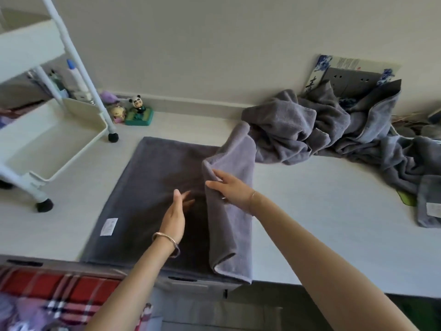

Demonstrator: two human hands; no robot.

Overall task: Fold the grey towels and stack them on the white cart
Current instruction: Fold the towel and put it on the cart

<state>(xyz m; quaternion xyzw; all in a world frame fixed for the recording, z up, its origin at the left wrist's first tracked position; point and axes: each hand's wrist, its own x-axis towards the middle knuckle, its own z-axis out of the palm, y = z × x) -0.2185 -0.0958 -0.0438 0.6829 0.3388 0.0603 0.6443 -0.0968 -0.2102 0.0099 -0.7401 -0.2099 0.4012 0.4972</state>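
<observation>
A grey towel [148,199] lay spread flat at the near edge of the white table [310,211], its right side lifted and folded over. The left hand [175,211] hovered above the towel's middle with fingers straight and loose, holding nothing. The right hand [229,189] pinched the raised fold. Further back, the white cart [47,144] stood at the left edge. A heap of grey towels [334,132] lay crumpled toward the far right corner.

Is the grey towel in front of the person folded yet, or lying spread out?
Partly folded: the towel lies flat, but the right hand holds its right side lifted over toward the middle.
</observation>
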